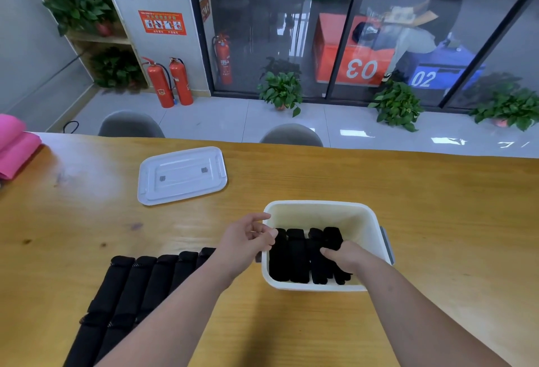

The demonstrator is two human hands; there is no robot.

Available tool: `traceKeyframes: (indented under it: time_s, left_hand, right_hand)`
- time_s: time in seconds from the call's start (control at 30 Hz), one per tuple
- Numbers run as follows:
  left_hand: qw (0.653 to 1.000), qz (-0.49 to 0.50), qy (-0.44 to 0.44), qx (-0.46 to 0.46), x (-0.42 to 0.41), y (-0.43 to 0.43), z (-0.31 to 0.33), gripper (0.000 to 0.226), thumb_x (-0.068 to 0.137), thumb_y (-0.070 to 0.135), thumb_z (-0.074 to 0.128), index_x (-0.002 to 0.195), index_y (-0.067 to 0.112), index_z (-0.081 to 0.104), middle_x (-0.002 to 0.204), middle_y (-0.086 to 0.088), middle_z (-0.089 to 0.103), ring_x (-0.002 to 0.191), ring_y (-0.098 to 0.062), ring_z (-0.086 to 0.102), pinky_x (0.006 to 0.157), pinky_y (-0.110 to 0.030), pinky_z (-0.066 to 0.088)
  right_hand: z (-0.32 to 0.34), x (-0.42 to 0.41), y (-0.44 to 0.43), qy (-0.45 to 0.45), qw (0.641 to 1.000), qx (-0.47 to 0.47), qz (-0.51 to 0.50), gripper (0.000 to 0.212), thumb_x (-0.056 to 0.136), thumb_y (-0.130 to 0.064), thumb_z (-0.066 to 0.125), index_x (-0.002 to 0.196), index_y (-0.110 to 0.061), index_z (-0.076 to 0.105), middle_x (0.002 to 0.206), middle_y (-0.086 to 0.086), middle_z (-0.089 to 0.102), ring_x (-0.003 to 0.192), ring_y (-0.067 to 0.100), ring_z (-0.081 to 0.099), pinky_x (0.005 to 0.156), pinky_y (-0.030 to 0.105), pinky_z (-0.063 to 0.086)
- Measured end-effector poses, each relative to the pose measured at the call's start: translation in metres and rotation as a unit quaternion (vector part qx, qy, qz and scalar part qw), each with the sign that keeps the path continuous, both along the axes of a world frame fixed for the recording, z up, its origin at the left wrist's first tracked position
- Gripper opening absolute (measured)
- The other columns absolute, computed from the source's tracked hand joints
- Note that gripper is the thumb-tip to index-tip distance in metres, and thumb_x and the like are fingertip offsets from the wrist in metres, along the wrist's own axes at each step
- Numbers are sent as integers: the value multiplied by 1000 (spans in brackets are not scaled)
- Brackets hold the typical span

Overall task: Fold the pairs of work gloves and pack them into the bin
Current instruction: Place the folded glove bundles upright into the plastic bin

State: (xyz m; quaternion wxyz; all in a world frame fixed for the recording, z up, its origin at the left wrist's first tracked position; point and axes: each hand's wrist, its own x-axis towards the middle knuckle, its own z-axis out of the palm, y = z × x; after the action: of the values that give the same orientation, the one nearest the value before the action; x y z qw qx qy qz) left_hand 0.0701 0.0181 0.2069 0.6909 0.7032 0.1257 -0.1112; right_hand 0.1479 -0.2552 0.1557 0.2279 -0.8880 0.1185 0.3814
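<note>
Packed gloves [294, 256]: showing plain black.
Loose gloves [122, 288]: showing black — pale flecked stitching edging the cuffs.
Bin [320, 209]: showing cream-white, with a grey handle.
Lid [182, 175]: looking translucent white, with grey clips.
Counter [408, 191]: glowing honey-yellow — wood grain, dark knots.
Cloth [14, 151]: showing pink.

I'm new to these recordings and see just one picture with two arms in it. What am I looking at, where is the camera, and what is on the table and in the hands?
There is no machine here: a person works with bare hands, and the single picture comes from a camera worn on the head, looking forward and down. On the wooden table stands a white bin holding folded black gloves side by side. More black gloves lie in a row to its left, and a clear lid lies farther back. A pink item sits at the table's left edge. The right hand is inside the bin, fingers curled over the rightmost folded pair. The left hand hovers at the bin's left rim, loosely curled, holding nothing.
</note>
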Motion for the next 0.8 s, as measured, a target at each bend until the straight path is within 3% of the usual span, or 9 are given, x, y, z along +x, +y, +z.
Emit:
traceKeyframes:
  time_s: [0.13, 0.33, 0.43, 0.6, 0.8]
  left_hand:
    - [1000, 18, -17, 18, -6, 7, -5, 38, 94, 30, 80, 130, 29, 66, 105, -5, 76, 93, -32, 75, 91, -53, 62]
    - [996, 60, -20, 66, -28, 34, -22, 34, 96, 36, 77, 128, 34, 68, 105, 3, 76, 95, -14, 77, 98, -48, 60]
    - [989, 79, -3, 126, -42, 54, -37, 32, 97, 37, 75, 127, 36, 66, 101, 9, 76, 94, -9, 75, 94, -42, 61]
    - [960, 100, 55, 254, -70, 80, -63, 32, 97, 30, 75, 128, 29, 67, 107, 11, 72, 100, -1, 67, 74, -15, 50]
    - [925, 42, 111, 360, -89, 100, -84, 57, 99, 26, 72, 152, 19, 52, 144, 2, 62, 127, -14, 60, 105, -29, 49]
  right_hand:
    - [10, -3, 4, -38, 999, 11, -14, 61, 102, -59, 58, 133, -7, 61, 123, 13, 70, 114, 29, 67, 91, 36, 51]
    - [29, -18, 24, -138, 978, 152, -42, 79, 98, -57, 65, 162, -20, 35, 160, -1, 45, 147, 26, 44, 110, 36, 40]
    - [36, -28, 41, -165, 964, 208, -27, 81, 94, -61, 68, 161, -29, 38, 161, -8, 45, 148, 17, 43, 117, 42, 40]
    - [50, -47, 79, -218, 940, 262, 26, 74, 92, -56, 74, 157, -36, 45, 158, -18, 47, 143, 12, 48, 119, 40, 42]
    - [48, -71, 115, -256, 917, 283, 118, 55, 95, -49, 73, 147, -45, 54, 149, -26, 49, 138, 3, 48, 117, 39, 44]
